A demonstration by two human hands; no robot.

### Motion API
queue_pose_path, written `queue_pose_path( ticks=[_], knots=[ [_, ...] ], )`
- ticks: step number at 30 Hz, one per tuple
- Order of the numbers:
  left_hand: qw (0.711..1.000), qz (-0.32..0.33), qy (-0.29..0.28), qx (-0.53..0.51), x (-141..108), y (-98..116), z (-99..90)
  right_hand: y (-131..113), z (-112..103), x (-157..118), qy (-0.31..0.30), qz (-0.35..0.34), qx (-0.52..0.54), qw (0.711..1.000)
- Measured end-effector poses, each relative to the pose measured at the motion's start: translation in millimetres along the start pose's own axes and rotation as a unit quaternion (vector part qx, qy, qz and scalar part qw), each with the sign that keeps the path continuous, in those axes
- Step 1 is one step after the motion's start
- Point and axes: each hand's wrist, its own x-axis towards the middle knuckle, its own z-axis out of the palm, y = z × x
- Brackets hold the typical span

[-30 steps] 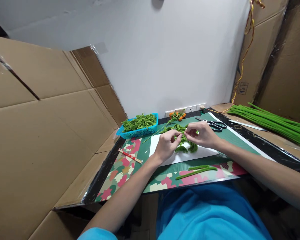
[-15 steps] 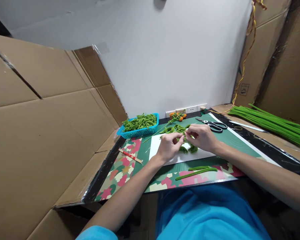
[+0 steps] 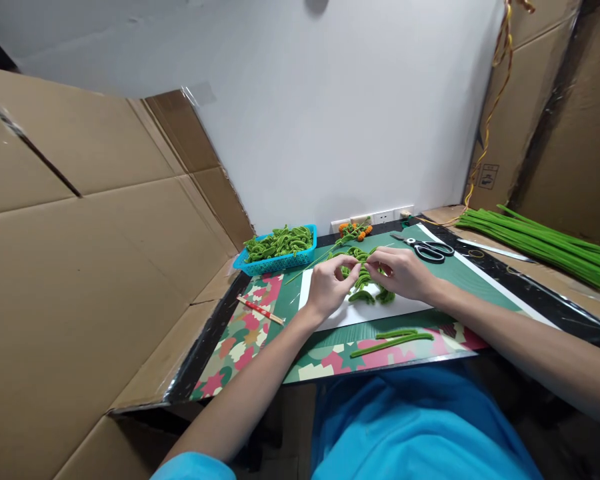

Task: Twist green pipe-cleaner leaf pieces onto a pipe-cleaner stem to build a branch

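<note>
hard to see: whatever is sitting right at the fingertips is too tiny to make out, and the hands are covering part of the curled green pieces [image 3: 362, 297]
left hand [image 3: 329, 288]: thumb and finger are pinching together, can't tell on what
right hand [image 3: 404, 273]: also pinching closed, right beside the left fingertips, contents unclear
what's changed: both hands are sitting a touch further left than half a second ago, so more of the lower curls is showing
curls: they're looking fuzzy and bent, lying on and around the white sheet [image 3: 395, 308] under the hands
blue basket [image 3: 275, 264]: plastic with holes in the side, holding a heap of fuzzy green bits
orange-tipped sprig [image 3: 362, 233]: lying behind the curls, round and fluffy at the tips
scissors [image 3: 431, 252]: black-handled, resting near the right hand
green bundle [image 3: 540, 248]: long, straight and fuzzy, lying on cardboard at far right
loose strips [image 3: 394, 345]: lying in front of the sheet
</note>
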Motion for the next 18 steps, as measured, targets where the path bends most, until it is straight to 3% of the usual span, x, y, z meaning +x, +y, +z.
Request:
queue_pose_path(
  ticks=[13, 15, 18],
  knots=[
    [0.999, -0.011, -0.024, 0.038, 3.5, 4.2, -3.5, -1.0, 0.8, 0.0, 0.021, -0.01, 0.02, 1.0],
    [0.998, -0.015, -0.051, 0.023, 6.2, -1.4, -9.9, 1.4, -2.2, -0.4, -0.008, -0.018, 0.022, 1.0],
    [0.991, -0.029, -0.134, 0.003, 11.6, -14.2, -27.3, 7.3, -8.4, -1.0, -0.061, -0.013, 0.029, 0.998]
  ],
)
